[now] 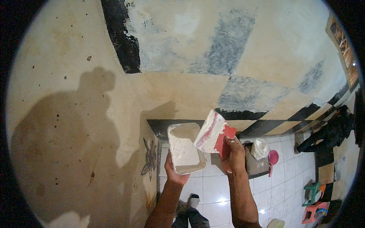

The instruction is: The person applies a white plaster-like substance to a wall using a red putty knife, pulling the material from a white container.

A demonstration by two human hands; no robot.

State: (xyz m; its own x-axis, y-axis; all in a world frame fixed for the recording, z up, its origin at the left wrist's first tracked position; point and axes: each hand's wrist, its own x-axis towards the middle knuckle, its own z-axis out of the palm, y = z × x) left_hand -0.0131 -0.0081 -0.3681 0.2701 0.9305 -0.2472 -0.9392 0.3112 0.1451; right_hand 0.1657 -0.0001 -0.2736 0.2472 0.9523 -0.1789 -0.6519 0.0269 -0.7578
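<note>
My left hand (175,173) grips the near left side of a pale rectangular tub (187,167), fingers largely hidden beneath it. White paint (185,152) lies inside, and its rim is smeared with white. In my right hand (235,156) is a wide, red-handled paintbrush (211,133), its broad end coated in white. The brush is tilted just over the tub's right edge; whether they touch I cannot tell. Beyond both hands stands a checkered wall (186,89) in cream and black, with thin whitish streaks over several dark squares.
A plain, speckled wall (68,125) rises close on the left. On the white tiled floor (216,186), right of my arm, lie a white plastic bag (260,148) and a pink dipper (273,156). Green (312,193) and red stools (312,212) stand farther right. Dark clothing (330,129) shows at the far right.
</note>
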